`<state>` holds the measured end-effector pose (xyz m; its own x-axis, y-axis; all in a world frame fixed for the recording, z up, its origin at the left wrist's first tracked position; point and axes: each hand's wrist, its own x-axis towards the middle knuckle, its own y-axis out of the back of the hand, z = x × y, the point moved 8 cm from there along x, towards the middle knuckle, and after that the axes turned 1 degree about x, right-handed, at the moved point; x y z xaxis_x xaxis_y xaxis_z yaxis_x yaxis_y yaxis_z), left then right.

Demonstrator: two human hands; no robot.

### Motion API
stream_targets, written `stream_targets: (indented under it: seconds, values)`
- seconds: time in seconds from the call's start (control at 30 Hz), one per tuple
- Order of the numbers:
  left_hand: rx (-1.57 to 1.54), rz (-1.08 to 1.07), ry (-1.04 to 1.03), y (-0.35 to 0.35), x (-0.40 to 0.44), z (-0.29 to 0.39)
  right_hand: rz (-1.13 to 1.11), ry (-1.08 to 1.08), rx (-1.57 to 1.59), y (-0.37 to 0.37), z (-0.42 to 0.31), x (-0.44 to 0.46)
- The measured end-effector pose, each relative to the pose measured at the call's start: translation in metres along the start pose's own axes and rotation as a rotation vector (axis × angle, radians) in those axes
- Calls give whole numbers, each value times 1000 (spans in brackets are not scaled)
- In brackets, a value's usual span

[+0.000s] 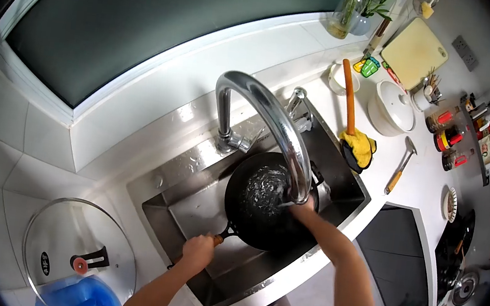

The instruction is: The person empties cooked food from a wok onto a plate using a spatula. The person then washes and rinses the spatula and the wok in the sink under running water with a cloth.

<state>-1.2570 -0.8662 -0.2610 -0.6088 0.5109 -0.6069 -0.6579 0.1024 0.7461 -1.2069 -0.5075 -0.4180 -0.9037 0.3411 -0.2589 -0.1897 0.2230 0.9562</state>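
Observation:
A black wok (250,214) sits in the steel sink (191,204), with water swirling inside it. My left hand (199,250) is wrapped around the wok's wooden handle (221,238) at the lower left. Over the wok arches a chrome faucet (273,117), its spout end above the right part of the pan. My right hand (305,211) reaches over the wok's right side, right by the spout. The spout covers its fingers, so I cannot make out what they hold, if anything.
A glass lid (86,219) stands at the left above a blue plastic thing (83,296). Right of the sink lie a wooden-handled yellow scrubber (359,147) and a slotted spoon (402,165), with a white lidded pot (390,109) behind. A cutting board (414,54) leans farther back.

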Motion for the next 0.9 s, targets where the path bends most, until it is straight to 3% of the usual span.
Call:
stream_targets:
  seconds: [0.03, 0.07, 0.1, 0.17, 0.2, 0.23, 0.27, 0.3, 0.37, 0.4, 0.43, 0.5, 0.53, 0.6, 0.67, 0.73, 0.8, 0.87, 0.9]
  values:
    - [-8, -7, 3, -4, 2, -3, -493, -79, -253, -6, -18, -38]
    - [-16, -19, 8, -8, 2, -6, -730, -160, -134, 19, -53, -69]
    - [-16, -12, 6, -6, 2, -5, -849, -36, -97, 3, -85, -83]
    - [-2, -15, 1, -5, 1, -4, -1023, -16, 337, 29, -164, -88]
    - [-2, -14, 3, -5, 1, -4, -1018, 26, 453, 18, -183, -65]
    - [9, -16, -11, -6, 2, -3, -747, 187, 618, -23, -186, -15]
    - [20, -20, -25, -8, 2, -1, -296, 395, 654, 8, -189, 21]
    - [21, -25, -18, -8, 2, -1, -87, 384, 474, 25, -176, 50]
    - [37, -57, -13, -6, 0, -2, 20, 138, 437, 63, -130, 72]
    - [38, -64, -12, -8, -2, -3, -72, -48, -24, 101, -107, 59]
    - [40, -57, -8, -8, -2, -3, 23, 28, 13, 74, -69, 59]
    - [38, -35, -16, -5, 2, -3, -156, 32, -55, -4, -9, 27]
    - [27, -14, -22, -5, 4, -3, -438, -39, -157, -12, -9, -2]
    - [15, 6, -24, -8, 3, -6, -847, 60, -322, 0, -74, -58]
    - [43, 11, -27, -9, 4, -6, -1054, 12, 460, -6, -144, -75]
    - [44, 23, -5, -6, 4, -5, -943, 166, 697, 32, -205, -32]
    - [40, 18, 13, -12, 3, -5, -241, 506, 787, 38, -203, 39]
    - [47, 29, -13, -11, 3, -6, 170, 355, 430, 100, -172, 65]
    - [48, 28, -5, -9, 2, -7, 92, 159, 232, 113, -146, 66]
